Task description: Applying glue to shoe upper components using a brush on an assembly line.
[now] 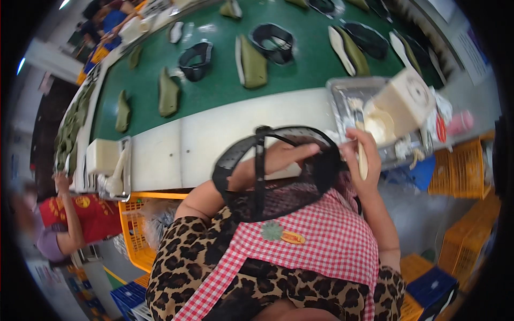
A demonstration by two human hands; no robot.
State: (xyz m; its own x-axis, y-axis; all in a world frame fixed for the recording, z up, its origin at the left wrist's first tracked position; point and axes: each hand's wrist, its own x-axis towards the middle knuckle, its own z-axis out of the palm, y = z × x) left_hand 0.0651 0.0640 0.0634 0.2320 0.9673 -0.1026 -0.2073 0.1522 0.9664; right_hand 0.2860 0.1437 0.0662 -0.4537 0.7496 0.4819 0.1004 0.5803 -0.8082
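Observation:
A black mesh shoe upper (pixel 239 202) with a dark strap across its opening is held up in front of my chest. My left hand (pixel 293 156) reaches into it from the left and supports it from within; its fingers show through the opening, partly behind the mesh. On the right, my right hand (pixel 365 155) is closed around the pale handle of a glue brush (pixel 363 163), close beside the upper's edge. Just beyond, a cream pot (pixel 409 93) of whitish glue tilts in a metal tray (pixel 348 83).
A green conveyor belt (pixel 214 99) carries olive shoe lasts (pixel 250 64) and black uppers (pixel 195 61). Left of the white ledge (pixel 155 155) stands another tray with a cream container (pixel 103 155). Orange crates (pixel 136 235) flank me. A person in a red apron (pixel 80 216) works at left.

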